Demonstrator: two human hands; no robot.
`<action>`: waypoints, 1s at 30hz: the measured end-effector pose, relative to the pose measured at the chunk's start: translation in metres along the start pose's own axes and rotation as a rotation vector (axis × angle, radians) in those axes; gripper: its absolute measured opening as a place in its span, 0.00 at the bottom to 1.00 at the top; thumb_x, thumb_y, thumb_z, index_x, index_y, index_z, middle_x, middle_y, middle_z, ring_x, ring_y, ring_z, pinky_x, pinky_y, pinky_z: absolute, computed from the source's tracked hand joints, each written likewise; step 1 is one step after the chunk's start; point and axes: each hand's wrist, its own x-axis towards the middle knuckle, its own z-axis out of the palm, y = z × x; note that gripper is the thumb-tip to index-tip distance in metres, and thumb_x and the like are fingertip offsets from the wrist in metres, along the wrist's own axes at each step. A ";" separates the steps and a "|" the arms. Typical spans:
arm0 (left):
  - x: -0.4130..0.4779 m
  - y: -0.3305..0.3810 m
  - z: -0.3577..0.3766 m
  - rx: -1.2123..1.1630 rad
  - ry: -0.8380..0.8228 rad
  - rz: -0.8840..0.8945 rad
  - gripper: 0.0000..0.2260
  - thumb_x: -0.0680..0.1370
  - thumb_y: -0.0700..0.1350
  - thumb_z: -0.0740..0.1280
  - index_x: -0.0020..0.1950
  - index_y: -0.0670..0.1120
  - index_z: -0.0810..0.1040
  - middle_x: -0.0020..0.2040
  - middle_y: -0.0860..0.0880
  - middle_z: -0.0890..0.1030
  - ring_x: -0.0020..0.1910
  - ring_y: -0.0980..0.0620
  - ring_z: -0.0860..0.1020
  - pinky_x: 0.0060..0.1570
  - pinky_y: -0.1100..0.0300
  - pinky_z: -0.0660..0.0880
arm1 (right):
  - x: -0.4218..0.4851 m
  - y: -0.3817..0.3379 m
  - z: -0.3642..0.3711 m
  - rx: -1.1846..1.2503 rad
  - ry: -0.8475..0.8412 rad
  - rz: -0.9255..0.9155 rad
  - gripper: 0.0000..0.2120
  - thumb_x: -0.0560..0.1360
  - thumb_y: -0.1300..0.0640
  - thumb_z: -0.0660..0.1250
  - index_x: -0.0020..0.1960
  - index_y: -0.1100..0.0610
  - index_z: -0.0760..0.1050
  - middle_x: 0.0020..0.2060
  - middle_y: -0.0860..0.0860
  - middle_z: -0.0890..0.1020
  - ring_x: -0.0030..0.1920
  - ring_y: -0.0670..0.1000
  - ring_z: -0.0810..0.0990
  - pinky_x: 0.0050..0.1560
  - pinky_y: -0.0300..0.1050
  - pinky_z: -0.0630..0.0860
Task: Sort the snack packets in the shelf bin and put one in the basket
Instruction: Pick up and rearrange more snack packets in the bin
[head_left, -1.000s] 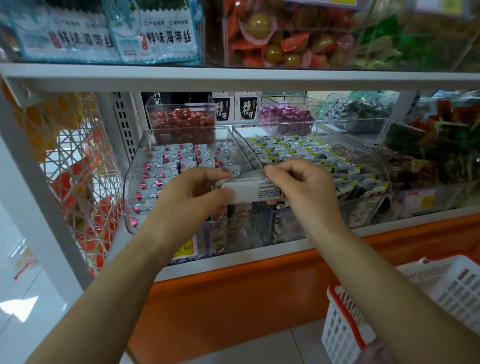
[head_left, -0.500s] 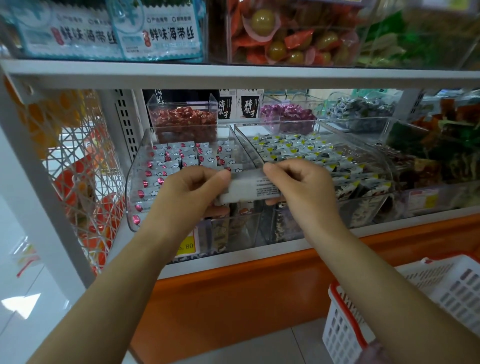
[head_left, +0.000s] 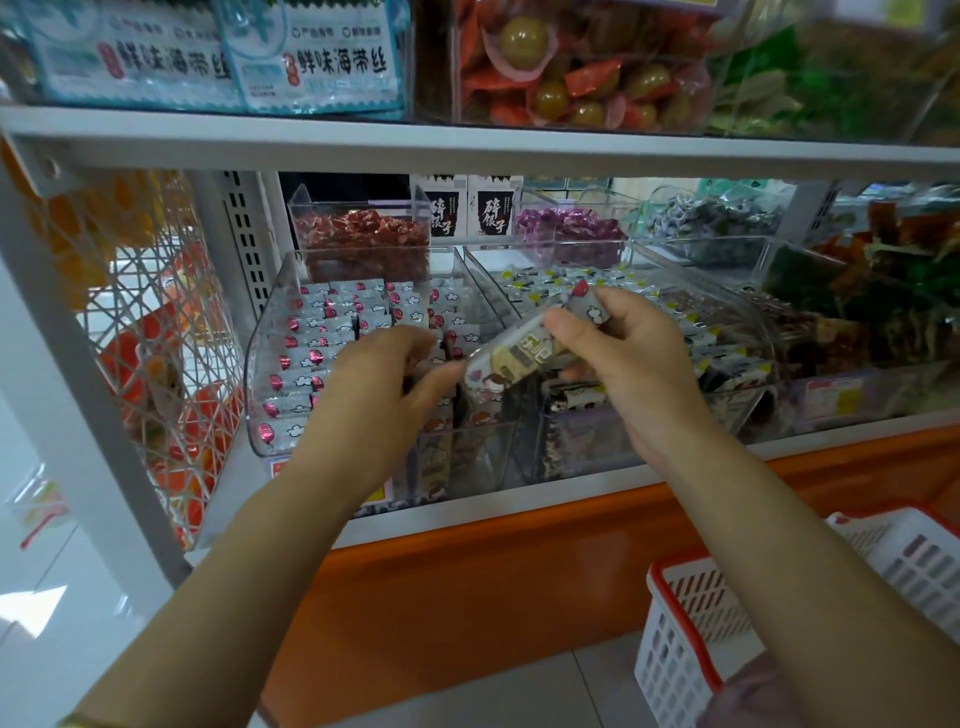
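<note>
Right hand (head_left: 623, 364) pinches snack packet (head_left: 522, 356), tilted, between thumb and fingers. Left hand (head_left: 374, 400) loose-fingered, holding nothing, tips at packet's lower end. Shelf bin (head_left: 262, 364) behind grip; basket (head_left: 675, 639) below-right.

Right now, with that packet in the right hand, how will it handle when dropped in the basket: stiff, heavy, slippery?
Probably light: the right hand holds the packet by its upper half. Likely fairly stiff, since the lower end juts out straight with no sag. Its glossy wrapper may be slippery, so release it low over the basket.
</note>
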 end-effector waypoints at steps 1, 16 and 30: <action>0.001 -0.003 0.000 0.109 -0.036 0.035 0.15 0.77 0.51 0.63 0.61 0.46 0.77 0.53 0.51 0.77 0.52 0.50 0.74 0.51 0.54 0.73 | 0.002 -0.001 -0.002 -0.047 -0.015 -0.012 0.02 0.75 0.57 0.67 0.44 0.53 0.77 0.38 0.50 0.81 0.37 0.45 0.80 0.33 0.39 0.79; -0.003 -0.011 0.000 0.339 -0.135 0.027 0.08 0.77 0.45 0.63 0.55 0.51 0.77 0.54 0.52 0.78 0.58 0.48 0.69 0.59 0.50 0.60 | 0.018 -0.011 0.012 -0.584 -0.228 -0.275 0.17 0.72 0.53 0.71 0.60 0.56 0.77 0.56 0.51 0.79 0.52 0.43 0.72 0.49 0.29 0.66; -0.001 -0.007 0.000 0.241 -0.197 -0.030 0.05 0.77 0.43 0.63 0.52 0.50 0.75 0.48 0.53 0.75 0.53 0.47 0.71 0.59 0.47 0.68 | 0.012 0.004 0.021 -1.012 -0.296 -0.475 0.18 0.71 0.46 0.70 0.58 0.53 0.79 0.53 0.49 0.81 0.59 0.51 0.70 0.53 0.44 0.58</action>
